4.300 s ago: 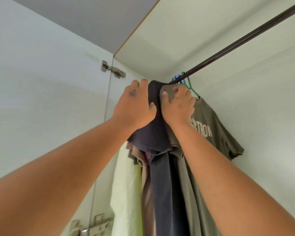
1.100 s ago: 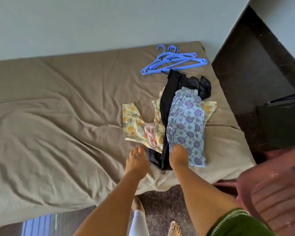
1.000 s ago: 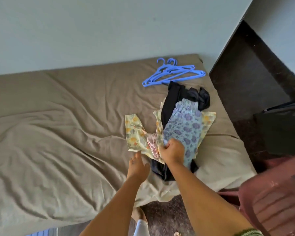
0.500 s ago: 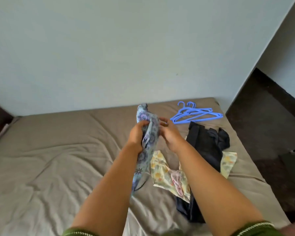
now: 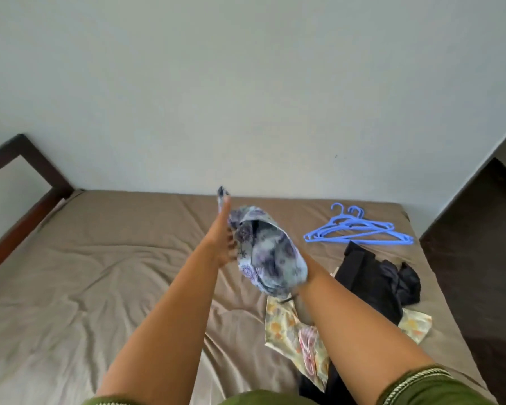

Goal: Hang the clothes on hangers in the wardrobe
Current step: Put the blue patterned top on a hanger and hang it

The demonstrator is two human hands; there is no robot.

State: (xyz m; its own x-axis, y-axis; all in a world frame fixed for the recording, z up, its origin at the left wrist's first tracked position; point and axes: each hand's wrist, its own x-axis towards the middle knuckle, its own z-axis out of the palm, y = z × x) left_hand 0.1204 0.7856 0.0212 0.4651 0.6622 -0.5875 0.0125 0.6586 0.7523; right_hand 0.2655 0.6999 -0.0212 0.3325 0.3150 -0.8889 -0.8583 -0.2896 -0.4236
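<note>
Garment: floral print cloth, blue and purple, held up in the air over the bed, bunched and blurred with motion.
Where it sits: it drapes over the right hand and wrist; a thin tail of it sticks up past the left fingertips.
Handling: I judge it light, thin and limp, with no shape of its own; it will sag and twist wherever it is let go, and it is not fragile.
Where to hold: the waistband or a top hem looks best, pinched at two corners so it falls open flat for a hanger.
Left hand: fingers stretched along the cloth's left side and touching it; whether the thumb pinches it I cannot tell.
Right hand: buried under the cloth, so its grip cannot be told.
Hangers: a few blue plastic ones lie stacked on the bed, well right of the cloth, hooks toward the wall.
Other clothes: black garment just below the hangers, lying over a yellow floral piece.
Bed: brown sheet, creased; dark wooden frame at left.
</note>
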